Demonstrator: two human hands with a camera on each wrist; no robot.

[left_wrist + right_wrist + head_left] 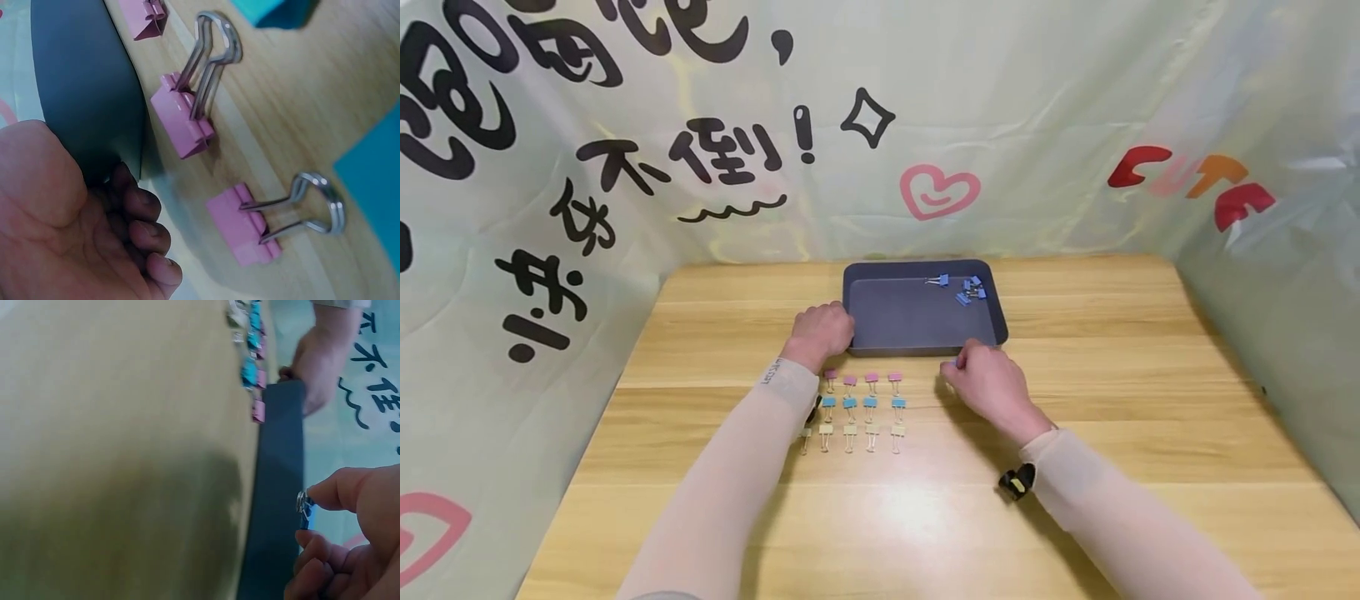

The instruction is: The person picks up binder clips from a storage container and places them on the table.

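Against the tray's left edge, my left hand [822, 332] grips the dark grey tray [891, 321] near its front corner; fingers [145, 204] curl at its outer wall in the left wrist view. My right hand [991, 385], just in front of the tray's right part, pinches a small blue binder clip [305, 512] between thumb and finger. Several blue binder clips [964, 298] lie loose in the tray's back right. Before the tray stand rows of binder clips: pink [872, 378] nearest the tray, light blue [850, 402] behind them, then yellow [850, 430]. My left forearm partly covers the left ends.
The wooden table [1112, 375] extends on both sides of the tray. A printed cloth [1030, 100] hangs at the back and sides. A black wrist device [1017, 482] sits at my right wrist.
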